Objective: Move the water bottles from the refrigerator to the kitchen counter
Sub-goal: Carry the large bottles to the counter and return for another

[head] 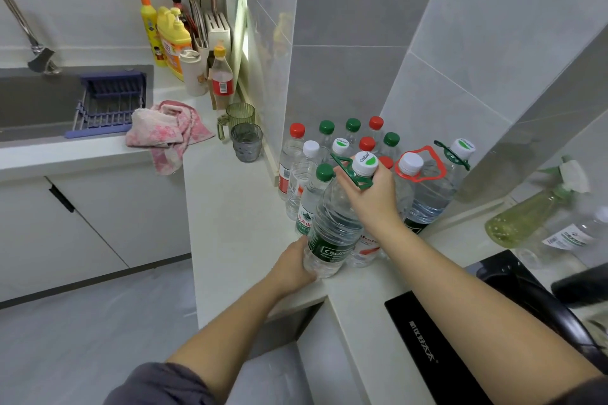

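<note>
1. Big water bottle [332, 227]: clear, with a white cap, a green carry handle [348, 171] at the neck and a dark green label. It is tilted, top leaning toward the wall, base at the front edge of the counter [237, 207]. We can't tell if the base rests on the counter or sits just above it.
2. Right hand [371, 197]: clamped on the neck, fingers curled through the handle just under the cap.
3. Left hand [292, 270]: cups the base from the near-left side. Its fingertips are hidden behind the bottle.
4. We see the hands apart, one at each end of the same bottle.
5. Small water bottles [329, 141]: a tight upright cluster in the counter corner against the tiled wall, just behind the held one, with red, green and white caps.
6. Two more big ones stand to the right of that cluster: a red-handled bottle [424, 187] and, beside it at the wall, a green-handled bottle [457, 154].
7. Left along the counter we log two cups [246, 141], a pink towel [167, 131] draped over the edge, and yellow detergent bottles [171, 39] at the back.
8. Sink [33, 102] at far left, with a blue dish rack [108, 102] across it.
9. Black stove [427, 348] at lower right, with a green spray bottle [526, 217] lying behind it.
</note>
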Available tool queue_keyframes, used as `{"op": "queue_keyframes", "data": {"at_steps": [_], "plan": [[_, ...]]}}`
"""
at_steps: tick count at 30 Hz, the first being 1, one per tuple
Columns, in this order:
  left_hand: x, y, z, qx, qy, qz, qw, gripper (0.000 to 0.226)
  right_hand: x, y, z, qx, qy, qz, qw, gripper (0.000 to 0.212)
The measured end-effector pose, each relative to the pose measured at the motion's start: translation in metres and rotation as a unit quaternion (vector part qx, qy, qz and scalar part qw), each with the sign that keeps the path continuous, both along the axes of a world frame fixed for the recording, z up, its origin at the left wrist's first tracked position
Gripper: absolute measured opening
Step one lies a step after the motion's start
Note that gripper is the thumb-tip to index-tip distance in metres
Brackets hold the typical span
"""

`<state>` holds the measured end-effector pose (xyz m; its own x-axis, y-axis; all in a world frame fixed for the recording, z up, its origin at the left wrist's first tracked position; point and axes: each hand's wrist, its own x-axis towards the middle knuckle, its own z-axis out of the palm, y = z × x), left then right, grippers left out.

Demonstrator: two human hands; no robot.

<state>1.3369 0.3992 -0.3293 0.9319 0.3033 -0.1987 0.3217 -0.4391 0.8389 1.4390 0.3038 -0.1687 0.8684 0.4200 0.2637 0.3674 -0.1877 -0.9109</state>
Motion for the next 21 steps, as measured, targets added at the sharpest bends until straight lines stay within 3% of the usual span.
{"op": "queue_keyframes", "data": {"at_steps": [2, 4, 8, 11, 21], "plan": [[0.004, 0.023, -0.002, 0.037, 0.055, -0.008, 0.998, 0.075, -0.001, 0.0, -0.002, 0.005, -0.002, -0.001, 1.0, 0.021], [0.016, 0.048, 0.0, 0.057, 0.089, 0.05, 0.993, 0.086, -0.002, 0.001, -0.003, 0.01, -0.007, -0.006, 1.0, 0.022], [0.057, 0.081, 0.009, 0.014, 0.093, 0.091, 0.991, 0.11, -0.002, 0.002, -0.007, 0.013, -0.017, -0.027, 0.999, 0.02], [0.082, 0.092, 0.004, 0.031, 0.089, 0.085, 0.992, 0.121, -0.002, 0.002, -0.009, 0.021, -0.018, -0.043, 0.999, 0.023], [0.109, 0.09, -0.021, 0.019, 0.097, 0.08, 0.992, 0.124, -0.006, -0.002, -0.004, 0.005, -0.016, -0.038, 0.999, 0.022]]}}
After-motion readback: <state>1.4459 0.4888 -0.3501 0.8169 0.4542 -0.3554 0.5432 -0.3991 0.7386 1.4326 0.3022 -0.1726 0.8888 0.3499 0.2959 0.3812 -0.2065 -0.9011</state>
